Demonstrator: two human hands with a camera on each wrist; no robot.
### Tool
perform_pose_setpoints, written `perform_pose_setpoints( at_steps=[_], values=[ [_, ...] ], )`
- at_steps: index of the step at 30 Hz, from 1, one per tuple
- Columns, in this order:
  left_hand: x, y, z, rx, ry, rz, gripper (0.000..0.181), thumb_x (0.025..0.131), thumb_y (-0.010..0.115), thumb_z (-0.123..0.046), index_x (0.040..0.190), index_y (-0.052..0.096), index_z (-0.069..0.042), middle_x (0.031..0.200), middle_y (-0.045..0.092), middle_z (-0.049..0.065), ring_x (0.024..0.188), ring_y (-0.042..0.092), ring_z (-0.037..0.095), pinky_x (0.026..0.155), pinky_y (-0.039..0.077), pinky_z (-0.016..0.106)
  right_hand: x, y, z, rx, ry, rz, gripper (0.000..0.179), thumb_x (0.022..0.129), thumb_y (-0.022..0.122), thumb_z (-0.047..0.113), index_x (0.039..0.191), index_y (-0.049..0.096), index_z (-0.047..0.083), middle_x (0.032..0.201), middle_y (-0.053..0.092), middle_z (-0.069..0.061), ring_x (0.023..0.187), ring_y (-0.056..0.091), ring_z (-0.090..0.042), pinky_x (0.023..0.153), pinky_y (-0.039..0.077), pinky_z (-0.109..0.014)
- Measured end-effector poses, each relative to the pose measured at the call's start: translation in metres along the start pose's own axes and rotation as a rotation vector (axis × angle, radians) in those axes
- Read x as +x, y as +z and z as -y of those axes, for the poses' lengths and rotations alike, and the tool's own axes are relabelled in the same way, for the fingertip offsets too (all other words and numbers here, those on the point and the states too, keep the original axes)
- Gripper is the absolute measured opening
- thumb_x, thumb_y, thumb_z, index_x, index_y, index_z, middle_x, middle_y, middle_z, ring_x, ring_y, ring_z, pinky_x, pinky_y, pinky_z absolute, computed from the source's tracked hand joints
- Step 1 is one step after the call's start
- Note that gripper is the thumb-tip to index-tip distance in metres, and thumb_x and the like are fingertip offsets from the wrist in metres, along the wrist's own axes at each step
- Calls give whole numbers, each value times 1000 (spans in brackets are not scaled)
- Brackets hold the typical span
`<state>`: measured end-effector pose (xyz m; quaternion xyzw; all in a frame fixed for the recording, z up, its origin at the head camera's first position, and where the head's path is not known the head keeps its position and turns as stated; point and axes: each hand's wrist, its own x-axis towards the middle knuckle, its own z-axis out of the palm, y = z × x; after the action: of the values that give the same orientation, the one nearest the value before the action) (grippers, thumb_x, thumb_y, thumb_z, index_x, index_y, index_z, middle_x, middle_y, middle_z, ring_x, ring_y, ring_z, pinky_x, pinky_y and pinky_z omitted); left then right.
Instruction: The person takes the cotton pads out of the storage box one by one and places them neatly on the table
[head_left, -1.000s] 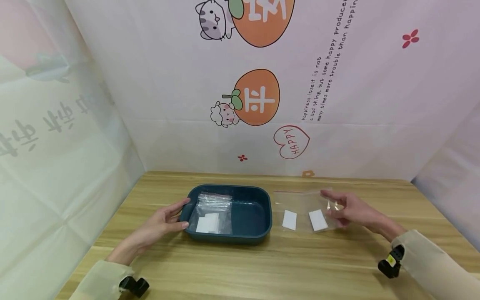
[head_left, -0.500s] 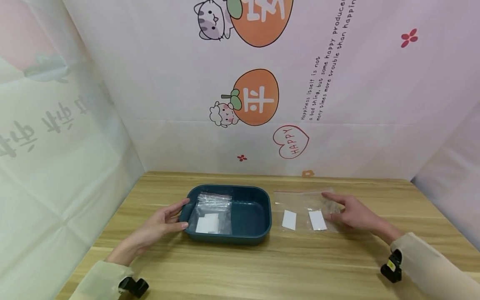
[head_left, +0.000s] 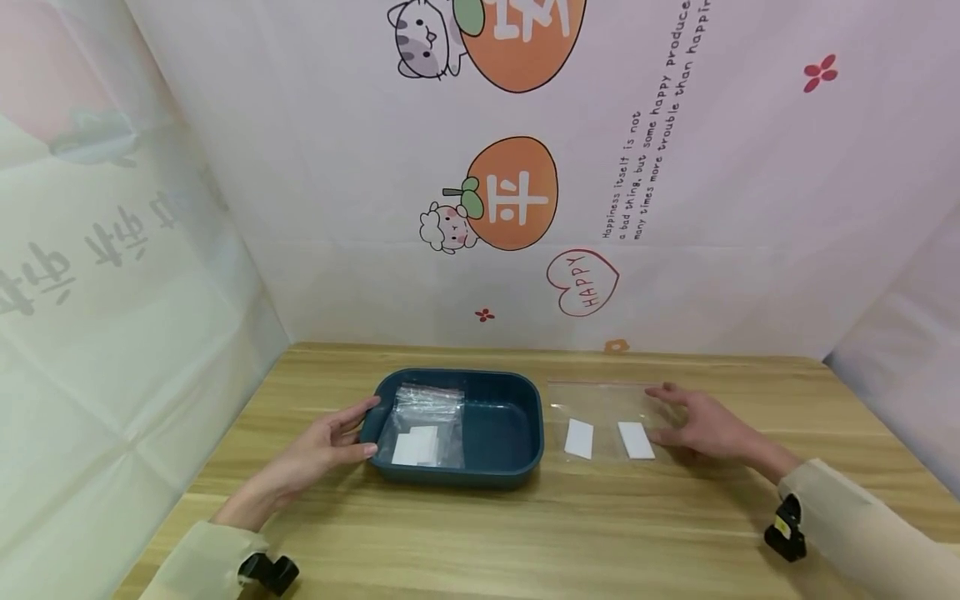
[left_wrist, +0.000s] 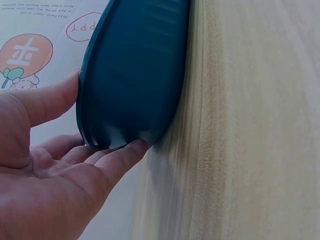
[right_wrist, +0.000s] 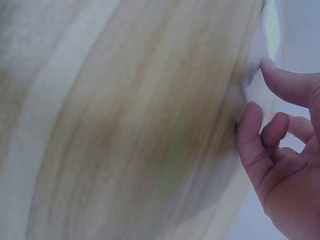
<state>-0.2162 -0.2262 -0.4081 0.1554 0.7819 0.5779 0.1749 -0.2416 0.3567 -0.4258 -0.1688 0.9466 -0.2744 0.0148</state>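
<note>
A dark teal plastic tray stands on the wooden table, with several clear zip-lock bags stacked in its left part. White rectangular pieces show inside those bags. My left hand grips the tray's left end, thumb at the rim and fingers round the end wall. Right of the tray lie clear zip-lock bags, one holding a white piece, another a second white piece. My right hand is at the right edge of the rightmost bag, thumb and fingers apart. In the right wrist view, the thumb touches clear plastic.
The wooden table extends in front of the tray and bags. A printed white cloth hangs behind the table's back edge, and another hangs at the left. Both wrists carry small black cameras.
The rightmost bag has settled flat beside the other bag. My right hand has eased slightly to the right and its fingers have loosened. My left hand and the tray have not moved.
</note>
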Motion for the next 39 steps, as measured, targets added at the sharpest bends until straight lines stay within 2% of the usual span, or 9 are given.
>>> perform_pose_setpoints(
  at_steps=[4, 6, 9, 13, 15, 17, 21, 30, 39],
  values=[
    [1, -1, 0, 1, 1, 1, 78, 103, 69, -11, 167, 25, -6, 173, 15, 18, 152, 24, 50, 119, 31, 57, -2, -4, 4, 33, 16, 18, 67, 93, 82, 23, 147, 56, -7, 136, 55, -44, 93, 68, -51, 83, 59, -59],
    [1, -1, 0, 1, 7, 6, 78, 103, 69, -11, 167, 25, -5, 173, 14, 19, 152, 24, 51, 119, 32, 56, -4, -5, 6, 25, -13, 14, 60, 94, 81, 20, 143, 59, -7, 130, 61, -40, 78, 67, -35, 70, 59, -43],
    [1, -2, 1, 1, 12, 7, 79, 103, 70, -12, 167, 25, -5, 173, 14, 20, 151, 25, 51, 119, 33, 55, -5, -4, 9, -12, -61, -3, 52, 94, 82, 18, 138, 65, -6, 127, 66, -35, 91, 70, -33, 74, 55, -39],
    [2, -2, 2, -9, 3, 2, 78, 103, 70, -11, 167, 26, -6, 173, 15, 18, 152, 25, 49, 119, 32, 55, -7, -1, 12, -78, -105, -30, 47, 92, 83, 15, 131, 69, -7, 137, 60, -36, 131, 54, -55, 96, 52, -61],
    [3, -2, 4, -12, -3, -2, 77, 103, 69, -9, 167, 26, -7, 173, 15, 17, 152, 25, 48, 119, 32, 55, -8, 0, 13, -86, -107, -29, 45, 92, 83, 13, 130, 69, -8, 136, 61, -36, 124, 61, -50, 95, 53, -60],
    [3, -2, 5, -11, -3, -1, 78, 103, 70, -11, 167, 27, -6, 173, 15, 17, 152, 25, 48, 119, 33, 55, -7, 1, 18, -90, -103, -43, 42, 92, 81, 9, 129, 70, -7, 121, 69, -32, 89, 72, -30, 83, 58, -47],
    [2, -3, 4, -12, 0, 6, 80, 102, 72, -15, 167, 26, -6, 173, 15, 18, 152, 24, 49, 119, 33, 55, -3, -1, 47, -91, -52, -86, 32, 95, 75, 8, 125, 74, -3, 105, 76, -17, 65, 48, -6, 64, 45, -29],
    [2, -2, 2, -14, 7, 5, 78, 103, 69, -11, 168, 25, -7, 173, 13, 18, 153, 23, 49, 119, 32, 55, 32, -6, 129, 3, -61, -97, 18, 100, 74, 18, 113, 80, 7, 95, 73, 0, 69, 55, -15, 55, 47, -30],
    [1, -2, 2, -17, 13, 3, 80, 102, 70, -11, 167, 24, -5, 173, 12, 19, 152, 23, 50, 119, 32, 54, 84, 15, 195, 9, -169, 60, 22, 97, 79, 23, 113, 81, 8, 86, 70, 2, 69, 58, -17, 56, 48, -29]
  ],
)
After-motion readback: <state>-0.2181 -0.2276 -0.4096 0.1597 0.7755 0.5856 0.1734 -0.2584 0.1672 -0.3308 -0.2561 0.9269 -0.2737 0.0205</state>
